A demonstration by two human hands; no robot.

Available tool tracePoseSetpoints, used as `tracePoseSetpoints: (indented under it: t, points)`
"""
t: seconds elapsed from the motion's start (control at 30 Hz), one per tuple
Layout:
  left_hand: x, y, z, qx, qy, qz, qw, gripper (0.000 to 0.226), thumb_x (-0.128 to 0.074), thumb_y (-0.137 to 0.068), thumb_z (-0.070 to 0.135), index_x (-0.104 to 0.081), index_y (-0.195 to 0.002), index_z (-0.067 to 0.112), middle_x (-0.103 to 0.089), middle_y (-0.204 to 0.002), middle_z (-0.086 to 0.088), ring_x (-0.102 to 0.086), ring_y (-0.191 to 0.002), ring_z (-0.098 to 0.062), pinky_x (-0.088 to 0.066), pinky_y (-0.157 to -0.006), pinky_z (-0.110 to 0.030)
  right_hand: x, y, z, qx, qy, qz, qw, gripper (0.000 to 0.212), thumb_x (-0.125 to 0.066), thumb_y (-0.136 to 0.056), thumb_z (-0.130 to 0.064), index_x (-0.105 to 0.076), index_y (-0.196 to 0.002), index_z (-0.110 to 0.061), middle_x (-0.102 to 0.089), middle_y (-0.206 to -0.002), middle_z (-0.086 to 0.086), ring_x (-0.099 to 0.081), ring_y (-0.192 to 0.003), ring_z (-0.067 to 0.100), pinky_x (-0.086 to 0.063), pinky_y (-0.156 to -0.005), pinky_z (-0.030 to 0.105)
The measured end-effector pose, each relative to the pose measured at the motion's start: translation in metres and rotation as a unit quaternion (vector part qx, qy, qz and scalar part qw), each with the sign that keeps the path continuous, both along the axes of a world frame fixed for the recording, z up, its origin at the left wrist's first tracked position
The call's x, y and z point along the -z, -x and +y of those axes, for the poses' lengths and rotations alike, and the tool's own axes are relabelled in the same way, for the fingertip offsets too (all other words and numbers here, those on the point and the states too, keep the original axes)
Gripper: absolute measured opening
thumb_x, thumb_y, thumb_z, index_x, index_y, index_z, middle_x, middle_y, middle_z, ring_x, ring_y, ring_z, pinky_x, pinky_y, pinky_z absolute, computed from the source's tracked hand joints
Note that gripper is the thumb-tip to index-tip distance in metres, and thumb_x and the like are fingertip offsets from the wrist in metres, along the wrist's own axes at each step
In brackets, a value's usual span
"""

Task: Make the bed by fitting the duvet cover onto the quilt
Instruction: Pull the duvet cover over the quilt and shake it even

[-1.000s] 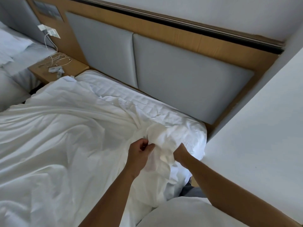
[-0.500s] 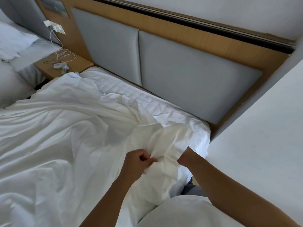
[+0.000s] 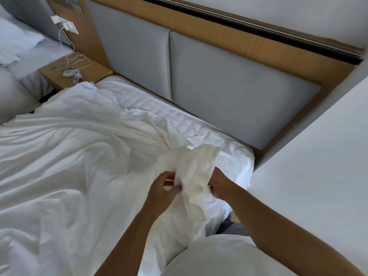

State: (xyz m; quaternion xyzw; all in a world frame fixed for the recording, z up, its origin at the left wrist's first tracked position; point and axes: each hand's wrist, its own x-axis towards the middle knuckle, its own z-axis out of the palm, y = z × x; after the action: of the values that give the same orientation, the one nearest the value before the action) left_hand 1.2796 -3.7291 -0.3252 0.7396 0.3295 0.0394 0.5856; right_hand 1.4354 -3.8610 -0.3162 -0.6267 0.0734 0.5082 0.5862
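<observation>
A white duvet cover (image 3: 65,166) lies rumpled across the bed, its long folds running from the left edge of the view toward the near right corner at the head end, where it narrows into a bunched corner (image 3: 191,172). That corner stands raised off the bedding, its tip pointing up and toward the grey padded headboard (image 3: 229,92). The left hand (image 3: 162,191) pinches the bunched cloth from the left with thumb and curled fingers; the right hand (image 3: 220,184) grips the same bunch from the right, its fingers clenched into the fabric and partly buried in it. The two hands are close together with only the wad of cloth between them. Whether quilt filling sits inside the bunch cannot be told. Beyond it, a strip of quilted mattress pad (image 3: 179,120) shows along the headboard. A wooden nightstand (image 3: 95,70) with white cables (image 3: 73,61) stands at the far left
</observation>
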Motion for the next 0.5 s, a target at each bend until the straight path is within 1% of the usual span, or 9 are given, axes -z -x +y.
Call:
tracePoseSetpoints:
  t: [0.07, 0.1, 0.17, 0.23, 0.27, 0.33, 0.37, 0.4, 0.5]
  points:
    - [-0.013, -0.017, -0.002, 0.028, 0.054, 0.014, 0.998, 0.068, -0.086, -0.057, 0.067, -0.061, -0.114, 0.04, -0.069, -0.107, 0.021, -0.067, -0.094, 0.001, -0.056, -0.077, -0.024, -0.002, 0.001, -0.009, -0.036, -0.018, -0.01, 0.999, 0.017, -0.053, -0.101, -0.013, -0.069, -0.103, -0.007, -0.07, -0.098, 0.011, -0.072, -0.081, 0.018, -0.055, -0.063, 0.022]
    - [-0.016, -0.025, -0.007, 0.063, 0.048, 0.04, 0.996, 0.077, -0.087, -0.054, 0.069, -0.057, -0.118, 0.04, -0.067, -0.109, 0.021, -0.066, -0.097, -0.001, -0.056, -0.078, -0.024, -0.002, 0.001, -0.013, -0.032, -0.017, 0.011, 0.999, 0.018, -0.052, -0.101, -0.004, -0.065, -0.113, -0.004, -0.067, -0.109, 0.01, -0.071, -0.088, 0.015, -0.052, -0.061, 0.013]
    - [-0.012, -0.035, -0.018, 0.093, 0.012, 0.061, 0.994, 0.073, -0.087, -0.062, 0.051, -0.055, -0.126, 0.034, -0.065, -0.118, 0.017, -0.064, -0.106, -0.008, -0.054, -0.085, -0.028, 0.003, -0.001, -0.022, -0.044, 0.036, 0.003, 0.998, 0.027, -0.054, -0.095, 0.004, -0.055, -0.118, -0.011, -0.056, -0.104, -0.005, -0.059, -0.076, 0.001, -0.041, -0.05, 0.003]
    - [-0.006, -0.038, -0.029, 0.065, 0.035, 0.04, 0.996, 0.052, -0.076, -0.065, 0.033, -0.062, -0.115, 0.036, -0.07, -0.117, 0.009, -0.066, -0.106, -0.011, -0.055, -0.084, -0.028, 0.001, 0.004, -0.027, -0.105, -0.009, -0.034, 0.994, 0.018, -0.061, -0.084, -0.012, -0.069, -0.099, -0.019, -0.062, -0.083, -0.004, -0.059, -0.06, 0.002, -0.042, -0.047, 0.009]
    - [-0.004, -0.037, -0.032, 0.048, 0.058, 0.032, 0.997, 0.046, -0.071, -0.063, 0.029, -0.065, -0.108, 0.04, -0.073, -0.112, 0.008, -0.068, -0.102, -0.01, -0.054, -0.078, -0.024, 0.0, 0.005, -0.025, -0.119, -0.03, -0.043, 0.991, 0.018, -0.063, -0.081, -0.017, -0.076, -0.092, -0.019, -0.069, -0.08, 0.001, -0.066, -0.063, 0.007, -0.048, -0.054, 0.015]
    - [0.001, -0.034, -0.034, 0.02, 0.097, 0.029, 0.995, 0.042, -0.066, -0.063, 0.026, -0.067, -0.103, 0.041, -0.076, -0.101, 0.009, -0.071, -0.095, -0.01, -0.054, -0.072, -0.022, 0.014, 0.003, -0.02, -0.132, -0.036, -0.018, 0.99, 0.025, -0.062, -0.087, -0.029, -0.078, -0.104, -0.019, -0.075, -0.103, 0.007, -0.072, -0.095, 0.016, -0.057, -0.083, 0.03]
    - [0.003, -0.032, -0.034, 0.01, 0.114, 0.029, 0.993, 0.039, -0.066, -0.067, 0.027, -0.068, -0.104, 0.041, -0.076, -0.099, 0.011, -0.071, -0.095, -0.01, -0.055, -0.072, -0.022, 0.015, 0.0, -0.019, -0.146, -0.016, -0.02, 0.989, 0.035, -0.06, -0.089, -0.037, -0.074, -0.115, -0.019, -0.073, -0.115, 0.007, -0.068, -0.109, 0.02, -0.052, -0.098, 0.039]
    - [0.005, -0.029, -0.034, 0.01, 0.123, 0.031, 0.992, 0.035, -0.067, -0.072, 0.029, -0.068, -0.105, 0.04, -0.076, -0.097, 0.013, -0.071, -0.095, -0.008, -0.056, -0.072, -0.021, 0.018, -0.004, -0.02, -0.153, 0.002, -0.011, 0.988, 0.046, -0.06, -0.087, -0.048, -0.071, -0.122, -0.02, -0.072, -0.12, 0.005, -0.065, -0.113, 0.022, -0.048, -0.104, 0.044]
    - [0.009, -0.026, -0.044, 0.049, 0.104, 0.036, 0.993, 0.025, -0.069, -0.09, 0.026, -0.067, -0.113, 0.035, -0.075, -0.107, 0.013, -0.069, -0.099, 0.0, -0.054, -0.08, -0.018, 0.016, -0.024, -0.018, -0.167, 0.054, 0.031, 0.984, 0.077, -0.066, -0.066, -0.083, -0.072, -0.117, -0.026, -0.076, -0.105, -0.001, -0.072, -0.093, 0.019, -0.056, -0.086, 0.044]
